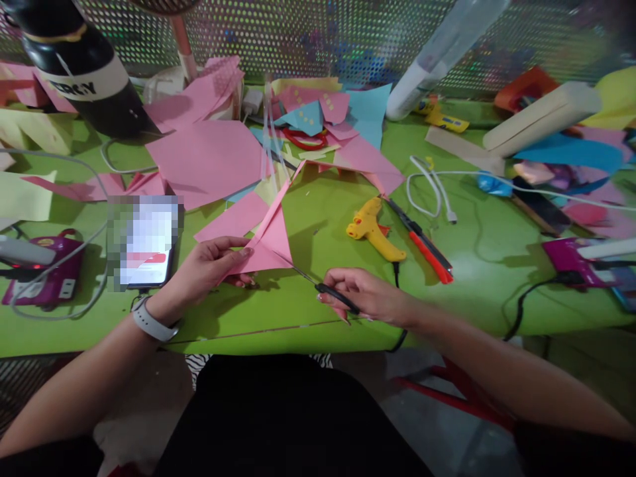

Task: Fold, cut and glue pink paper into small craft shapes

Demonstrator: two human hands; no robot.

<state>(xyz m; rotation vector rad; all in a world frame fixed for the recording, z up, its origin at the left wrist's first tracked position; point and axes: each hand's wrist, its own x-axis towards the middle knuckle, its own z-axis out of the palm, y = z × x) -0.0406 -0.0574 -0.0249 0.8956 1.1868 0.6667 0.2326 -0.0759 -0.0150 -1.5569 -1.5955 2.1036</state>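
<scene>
My left hand (211, 268), with a white watch on the wrist, pinches a folded piece of pink paper (272, 242) just above the green table. Its thumb lies on top and some fingers are hidden underneath. My right hand (365, 295) grips a pair of scissors (338, 298) by the black handles. Their thin blades point up and left, at the lower right edge of the pink paper. How far the blades are apart I cannot make out. A larger pink sheet (209, 162) lies beyond my left hand.
A yellow glue gun (375, 228) and a red-and-black cutter (422, 245) lie right of the paper. A phone (152, 242) is left of my left hand. Pink and blue paper scraps (365, 109), a black bottle (82, 69) and a white cable (432, 192) are farther back.
</scene>
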